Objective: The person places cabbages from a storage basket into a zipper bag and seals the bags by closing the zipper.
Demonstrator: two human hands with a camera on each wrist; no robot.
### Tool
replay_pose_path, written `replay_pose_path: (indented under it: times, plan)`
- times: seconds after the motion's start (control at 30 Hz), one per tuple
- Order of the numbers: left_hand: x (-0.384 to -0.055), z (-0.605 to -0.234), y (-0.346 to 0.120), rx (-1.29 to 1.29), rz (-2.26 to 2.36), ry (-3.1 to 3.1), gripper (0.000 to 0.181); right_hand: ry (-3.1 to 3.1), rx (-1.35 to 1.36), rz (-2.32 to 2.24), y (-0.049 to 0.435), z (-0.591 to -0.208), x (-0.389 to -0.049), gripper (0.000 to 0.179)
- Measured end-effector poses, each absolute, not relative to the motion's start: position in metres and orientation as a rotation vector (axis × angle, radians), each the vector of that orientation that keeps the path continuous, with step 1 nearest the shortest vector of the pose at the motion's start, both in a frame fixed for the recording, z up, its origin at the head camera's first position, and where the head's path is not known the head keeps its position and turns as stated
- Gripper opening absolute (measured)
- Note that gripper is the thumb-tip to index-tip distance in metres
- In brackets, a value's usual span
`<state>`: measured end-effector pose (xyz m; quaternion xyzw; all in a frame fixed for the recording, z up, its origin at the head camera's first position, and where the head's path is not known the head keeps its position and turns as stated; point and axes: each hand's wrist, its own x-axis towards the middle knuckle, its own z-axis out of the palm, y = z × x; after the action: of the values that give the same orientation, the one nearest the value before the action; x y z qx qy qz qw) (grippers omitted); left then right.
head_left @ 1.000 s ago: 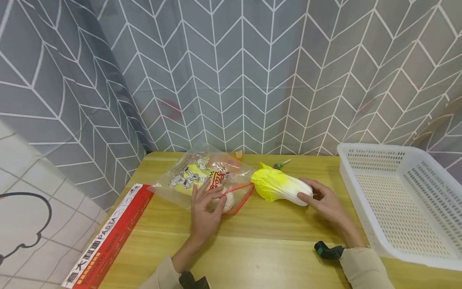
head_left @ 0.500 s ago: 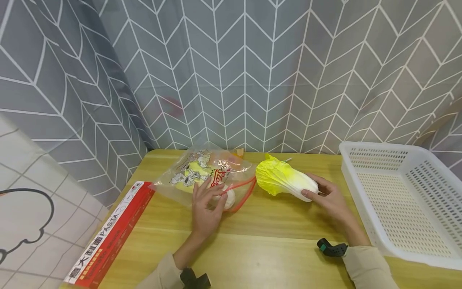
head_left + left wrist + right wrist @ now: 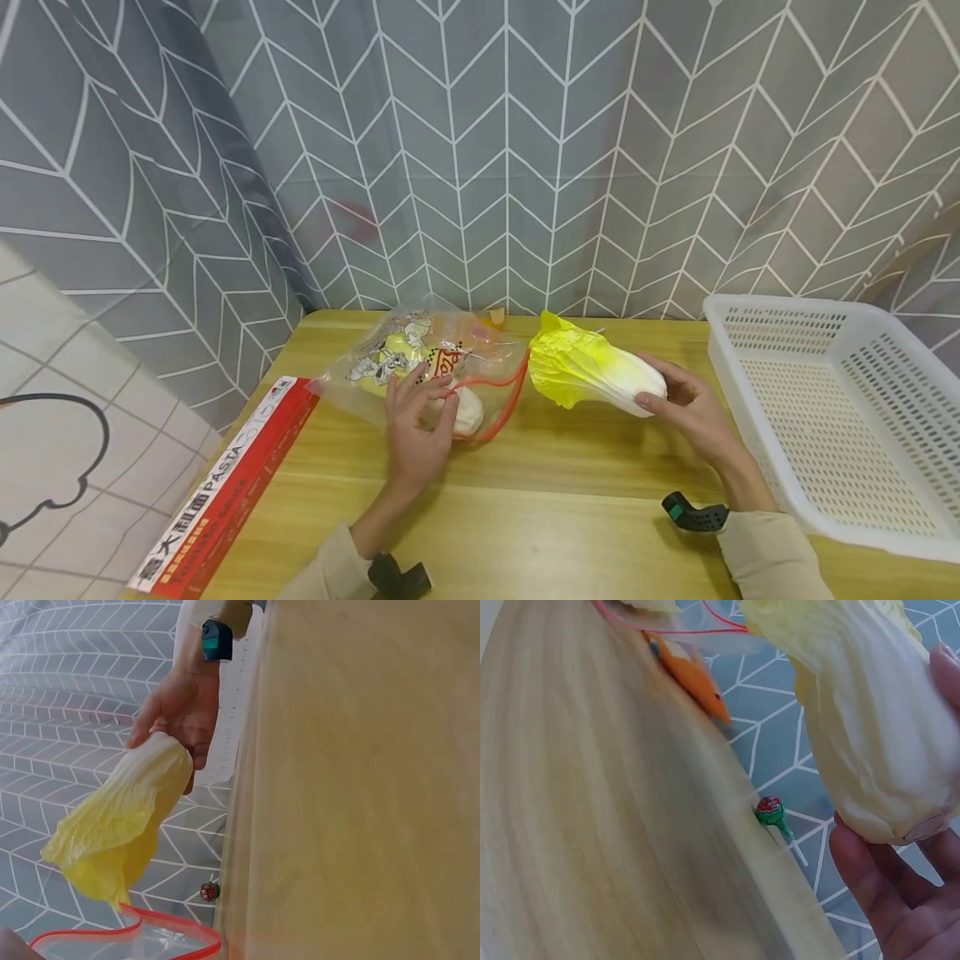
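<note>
The left hand pinches the red rim of the bag. The right hand grips the cabbage by its white base, aloft just right of the bag, leafy end at the bag's mouth. Left of the bag lies the box; well right of it, the basket; between bag and basket, a lollipop.

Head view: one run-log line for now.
left hand: pinches red-rimmed plastic bag | right hand: holds napa cabbage, leaves toward bag | white plastic basket: far right
</note>
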<state>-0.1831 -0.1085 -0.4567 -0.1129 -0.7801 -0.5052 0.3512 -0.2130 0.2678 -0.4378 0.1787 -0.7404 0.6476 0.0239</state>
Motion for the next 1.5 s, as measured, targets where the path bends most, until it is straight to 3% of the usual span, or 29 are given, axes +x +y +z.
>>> replay_pose_path:
  times: [0.1, 0.4, 0.7, 1.1, 1.5]
  plan:
    - [-0.184, -0.455, -0.11, -0.299, -1.284, -2.022, 0.003, -2.26, 0.515, 2.045, 0.267, -0.438, -0.213, 0.054]
    - [-0.19, -0.453, -0.116, -0.417, -1.046, -2.128, 0.031, -2.255, 0.402, 2.03, 0.268, -0.44, -0.213, 0.054]
    - [-0.19, -0.45, -0.114, -0.49, -0.904, -2.159, 0.012, -2.209, 0.47, 2.057, 0.265, -0.435, -0.211, 0.054]
    - [-0.192, -0.436, -0.12, -0.423, -0.97, -2.124, 0.012, -2.366, 0.988, 2.099, 0.253, -0.425, -0.209, 0.056]
    - [-0.194, -0.427, -0.123, -0.398, -1.083, -2.079, 0.008, -2.524, 1.03, 2.134, 0.23, -0.435, -0.209, 0.062]
